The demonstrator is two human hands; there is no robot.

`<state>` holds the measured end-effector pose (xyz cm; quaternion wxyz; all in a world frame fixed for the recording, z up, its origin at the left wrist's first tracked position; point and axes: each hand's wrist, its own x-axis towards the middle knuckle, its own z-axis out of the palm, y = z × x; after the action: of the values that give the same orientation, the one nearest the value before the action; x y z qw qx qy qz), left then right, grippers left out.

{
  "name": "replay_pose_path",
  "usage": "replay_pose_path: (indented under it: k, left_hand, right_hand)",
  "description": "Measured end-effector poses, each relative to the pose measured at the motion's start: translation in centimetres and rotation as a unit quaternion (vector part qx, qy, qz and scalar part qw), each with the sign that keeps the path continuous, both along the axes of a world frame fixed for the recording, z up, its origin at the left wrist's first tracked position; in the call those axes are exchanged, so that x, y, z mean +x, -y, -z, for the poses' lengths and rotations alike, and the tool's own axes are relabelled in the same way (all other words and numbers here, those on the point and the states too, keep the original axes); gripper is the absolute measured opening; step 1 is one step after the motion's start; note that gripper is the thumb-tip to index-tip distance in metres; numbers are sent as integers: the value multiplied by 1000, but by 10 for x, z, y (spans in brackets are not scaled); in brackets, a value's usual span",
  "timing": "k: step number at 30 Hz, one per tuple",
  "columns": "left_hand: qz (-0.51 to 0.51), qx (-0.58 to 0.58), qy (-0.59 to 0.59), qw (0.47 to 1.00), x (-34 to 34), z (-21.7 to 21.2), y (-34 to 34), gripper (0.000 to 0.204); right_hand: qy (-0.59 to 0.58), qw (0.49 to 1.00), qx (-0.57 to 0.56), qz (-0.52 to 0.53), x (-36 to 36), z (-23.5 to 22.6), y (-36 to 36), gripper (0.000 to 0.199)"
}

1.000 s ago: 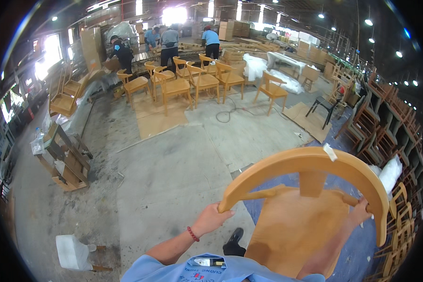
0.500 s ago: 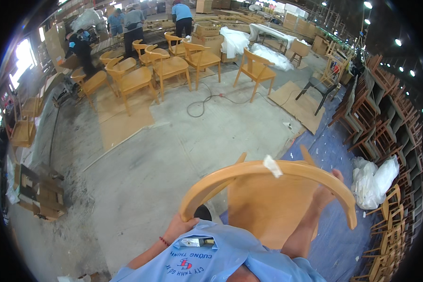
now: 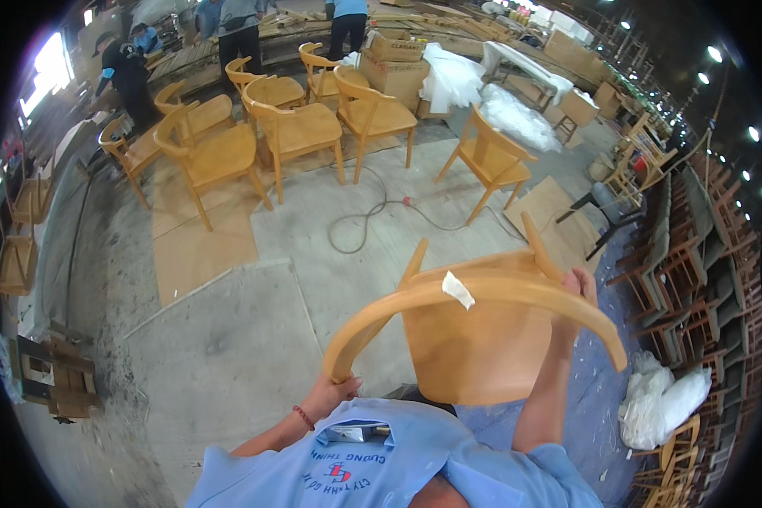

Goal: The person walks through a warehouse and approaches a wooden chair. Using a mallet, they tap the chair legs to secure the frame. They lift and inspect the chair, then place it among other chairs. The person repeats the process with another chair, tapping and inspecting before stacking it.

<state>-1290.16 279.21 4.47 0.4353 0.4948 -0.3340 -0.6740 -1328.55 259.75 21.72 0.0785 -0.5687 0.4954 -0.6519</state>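
A light wooden chair [image 3: 474, 347] with a curved top rail hangs tilted in front of my body, its flat seat and a pair of legs showing. My left hand [image 3: 339, 396] is closed round the left end of the curved rail. On the far right side, my right hand [image 3: 581, 292] grips the chair's frame near a leg; the rail partly covers that wrist. A scrap of white paper or tape [image 3: 458, 290] sits on the middle of the curved rail.
Several matching chairs [image 3: 296, 131] stand ahead on cardboard [image 3: 199, 245], and one chair [image 3: 488, 157] stands apart. A cable [image 3: 366, 220] loops across the floor. Stacked dark chairs [image 3: 694, 262] and plastic bundles [image 3: 660, 402] line the right. Several people work at the back.
The standing chairs ahead look nearer and larger. The held chair has shifted slightly left and up in view, still in both hands. Less of the blue floor sheet shows.
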Motion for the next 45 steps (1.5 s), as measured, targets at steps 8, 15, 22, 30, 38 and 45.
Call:
replay_pose_path:
  k: [8, 15, 22, 30, 38, 45]
  left_hand:
    - [-138, 160, 49, 976, -67, 47, 167, 23]
    - [-312, 326, -176, 875, -171, 91, 303, 15]
    - [-382, 428, -287, 767, -258, 128, 398, 12]
    - [-201, 448, -350, 798, -301, 137, 475, 22]
    - [136, 266, -53, 953, -265, 140, 529, 52]
    - [-304, 124, -44, 944, -127, 95, 639, 77]
  right_hand:
    - [-117, 982, 45, -139, 45, 79, 315, 11]
    - [-52, 928, 164, -330, 114, 198, 532, 15]
    - [-204, 829, 209, -477, 183, 275, 636, 13]
    - [-110, 809, 288, -500, 212, 346, 709, 19]
    - [11, 851, 323, -414, 172, 324, 719, 44]
    - [-363, 593, 548, -465, 45, 341, 601, 43]
